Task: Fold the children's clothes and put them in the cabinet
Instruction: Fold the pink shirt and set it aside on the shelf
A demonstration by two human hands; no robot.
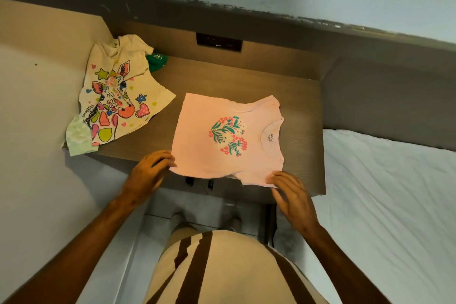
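A pink children's T-shirt (pixel 209 136) with a floral heart print lies flat on the wooden cabinet top (pixel 283 86), its neck to the right. My left hand (pixel 150 170) grips its near left corner at the hem. At the near right corner, my right hand (pixel 291 192) holds the sleeve edge. Both corners sit at the front edge of the top. A cream T-shirt (pixel 116 96) with a colourful giraffe print lies crumpled at the left end of the top.
A pale green garment (pixel 77 137) pokes out under the cream shirt, and a dark green one (pixel 156 60) lies behind it. A white bed (pixel 394 192) is to the right. A dark socket panel (pixel 218 42) sits in the back board.
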